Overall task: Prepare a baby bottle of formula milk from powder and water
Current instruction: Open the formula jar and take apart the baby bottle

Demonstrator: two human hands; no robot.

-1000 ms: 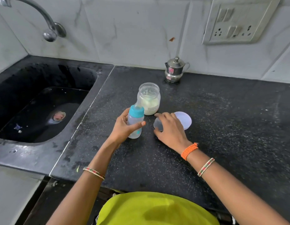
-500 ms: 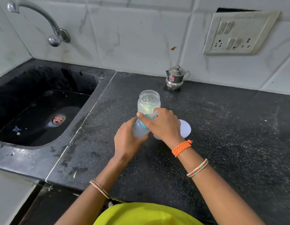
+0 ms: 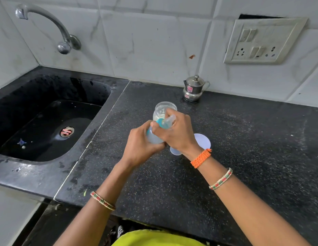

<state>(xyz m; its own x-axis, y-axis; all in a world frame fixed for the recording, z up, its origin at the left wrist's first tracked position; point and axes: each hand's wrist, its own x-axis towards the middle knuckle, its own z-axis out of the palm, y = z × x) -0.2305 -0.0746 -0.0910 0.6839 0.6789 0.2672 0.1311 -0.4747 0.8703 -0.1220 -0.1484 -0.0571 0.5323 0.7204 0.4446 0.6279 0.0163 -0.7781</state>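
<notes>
Both hands close on the baby bottle as its top comes under grip

The baby bottle (image 3: 155,137), standing alone on the surface a second ago, is now lifted and tilted above the black surface (image 3: 243,148), its blue collar (image 3: 161,123) and clear cap pointing toward the open powder jar (image 3: 163,110) just behind. The left hand (image 3: 140,148) has its fingers wrapped around the bottle's body; the right hand (image 3: 179,134), which had been resting by the lid (image 3: 204,142) on the surface, has come across and its fingers are clamped around the collar. That suggests the top is being unscrewed or tightened; which one cannot be told. A steel pot (image 3: 194,89) stands near the wall, the sink (image 3: 48,166) to the left.
</notes>
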